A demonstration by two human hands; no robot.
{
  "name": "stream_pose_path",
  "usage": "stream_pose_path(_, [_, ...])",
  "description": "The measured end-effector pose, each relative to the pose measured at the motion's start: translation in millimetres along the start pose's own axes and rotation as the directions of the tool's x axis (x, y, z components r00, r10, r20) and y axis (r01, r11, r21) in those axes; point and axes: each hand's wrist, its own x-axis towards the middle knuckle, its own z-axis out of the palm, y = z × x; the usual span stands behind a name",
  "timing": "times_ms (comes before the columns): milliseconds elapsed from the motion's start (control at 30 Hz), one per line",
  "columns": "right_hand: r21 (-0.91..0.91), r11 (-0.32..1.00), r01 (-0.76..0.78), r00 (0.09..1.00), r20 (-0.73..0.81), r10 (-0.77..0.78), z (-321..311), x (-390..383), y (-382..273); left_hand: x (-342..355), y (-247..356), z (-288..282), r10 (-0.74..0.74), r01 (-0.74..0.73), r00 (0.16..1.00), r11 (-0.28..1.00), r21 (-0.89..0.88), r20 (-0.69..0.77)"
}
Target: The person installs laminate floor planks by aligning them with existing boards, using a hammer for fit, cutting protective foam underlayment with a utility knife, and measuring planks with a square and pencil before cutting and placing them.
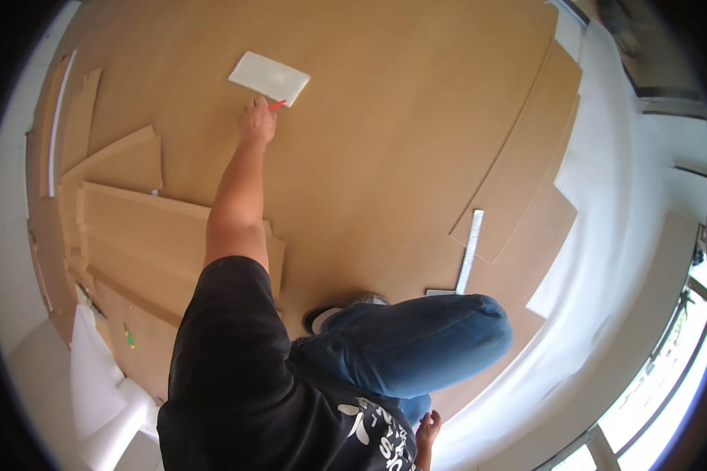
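My left hand (257,122) reaches far forward over a large brown cardboard sheet. Its fingers are closed on a slim red pen-like stick (278,104), whose end points to the right. Just beyond the fingers lies a flat, pale rectangular block (270,76), and the stick's tip overlaps its near edge. Down by my bent knee, my right hand (428,430) hangs at the lower right. Its fingers are slightly apart, with nothing visible in them.
Cut cardboard pieces (145,224) overlap at the left. A metal square ruler (469,251) lies to the right, near my knee (479,326). White sheeting (605,212) runs along the right edge. A small green tool (130,337) lies at lower left beside crumpled white material (98,385).
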Motion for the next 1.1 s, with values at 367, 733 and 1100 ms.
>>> stream_pose_path(367, [0.220,0.968,-0.118,0.989,-0.060,0.134,13.4,-10.7,20.3,-82.0,121.3,13.8,0.075,-0.076,0.997,0.995,0.061,0.026])
stream_pose_path(733, [0.117,0.991,-0.067,0.997,0.047,0.062,50.1,47.8,31.5,-318.6,145.7,-8.9,0.679,-0.694,0.631,0.710,-0.118,0.375])
stream_pose_path(1100, [0.188,0.981,0.055,0.936,-0.351,0.015,62.1,-21.6,56.3,-143.3,181.2,5.7,0.125,0.035,0.895,0.937,-0.347,0.428])
